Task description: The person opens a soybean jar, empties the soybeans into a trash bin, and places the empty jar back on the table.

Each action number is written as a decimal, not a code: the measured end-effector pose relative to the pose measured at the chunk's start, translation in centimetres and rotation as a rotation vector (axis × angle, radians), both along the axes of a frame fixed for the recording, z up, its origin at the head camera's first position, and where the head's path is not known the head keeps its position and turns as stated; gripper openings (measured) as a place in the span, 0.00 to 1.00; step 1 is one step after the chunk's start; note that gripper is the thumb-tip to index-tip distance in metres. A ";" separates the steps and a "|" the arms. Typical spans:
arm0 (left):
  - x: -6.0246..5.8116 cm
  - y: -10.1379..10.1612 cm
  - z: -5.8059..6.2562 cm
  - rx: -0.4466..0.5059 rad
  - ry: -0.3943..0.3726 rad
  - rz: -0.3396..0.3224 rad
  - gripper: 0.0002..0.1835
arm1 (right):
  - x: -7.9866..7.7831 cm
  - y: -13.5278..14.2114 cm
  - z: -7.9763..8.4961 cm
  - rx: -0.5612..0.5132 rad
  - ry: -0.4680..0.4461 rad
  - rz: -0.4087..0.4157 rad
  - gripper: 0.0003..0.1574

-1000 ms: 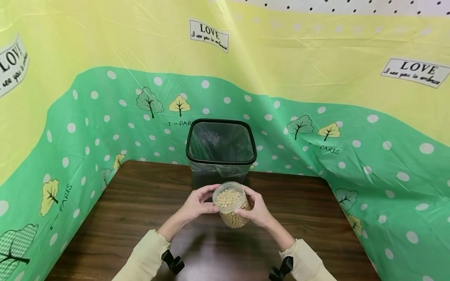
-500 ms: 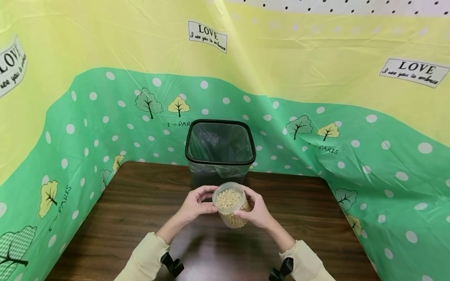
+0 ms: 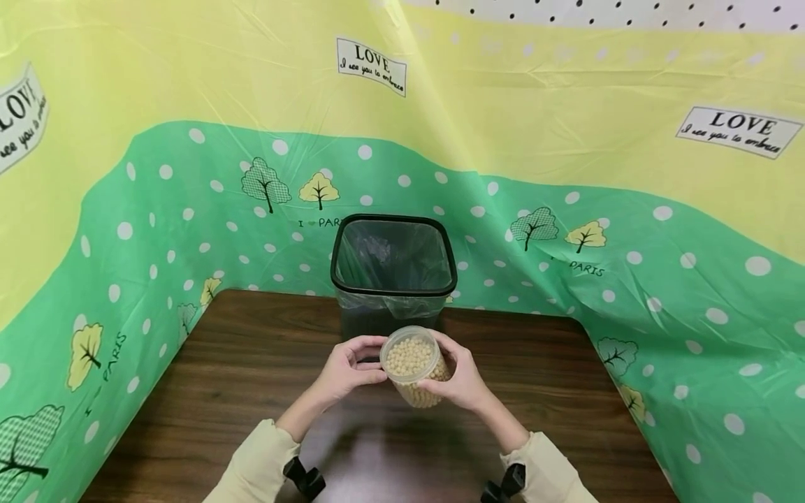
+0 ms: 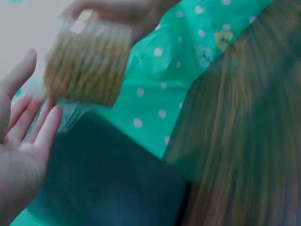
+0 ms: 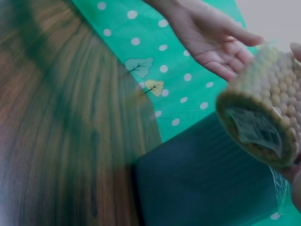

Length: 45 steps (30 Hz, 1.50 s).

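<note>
A clear plastic jar (image 3: pixel 410 358) full of pale round beans is held up over the table, its top tilted a little to the left. My right hand (image 3: pixel 463 381) grips it from the right, thumb across the near side below the rim. At the left of the rim is my left hand (image 3: pixel 346 367), its fingertips beside the jar. In the left wrist view the left hand (image 4: pixel 23 157) has extended fingers; contact with the jar is hard to tell through the blur. The right wrist view shows the base of the jar (image 5: pixel 254 132) with a label. Whether a clear lid covers the top cannot be told.
Just behind the jar stands a dark square bin (image 3: pixel 393 290) with a black rim and a clear plastic liner. The dark wooden table (image 3: pixel 264 363) lies below. Green and yellow printed cloth (image 3: pixel 207 181) hangs around its back and sides.
My left hand has shifted slightly left, away from the jar's rim. The right hand and the jar stay nearly in place.
</note>
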State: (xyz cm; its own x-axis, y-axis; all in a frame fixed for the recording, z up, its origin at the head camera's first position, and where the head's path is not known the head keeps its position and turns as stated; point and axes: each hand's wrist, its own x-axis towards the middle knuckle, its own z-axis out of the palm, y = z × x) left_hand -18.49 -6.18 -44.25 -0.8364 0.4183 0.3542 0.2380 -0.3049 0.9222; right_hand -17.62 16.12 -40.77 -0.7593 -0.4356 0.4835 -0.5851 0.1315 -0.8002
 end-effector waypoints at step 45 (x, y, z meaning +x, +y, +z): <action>1.1 0.7 -0.4 0.043 0.035 -0.007 0.43 | 1.1 -0.2 -0.2 0.016 0.004 -0.025 0.45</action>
State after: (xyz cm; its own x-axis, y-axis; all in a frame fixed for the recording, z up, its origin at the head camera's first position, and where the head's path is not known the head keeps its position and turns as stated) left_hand -17.34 -5.51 -44.62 -0.8203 0.4080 0.4008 0.2674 -0.3458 0.8994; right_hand -16.57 15.89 -40.97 -0.7681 -0.4243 0.4795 -0.5846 0.1593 -0.7955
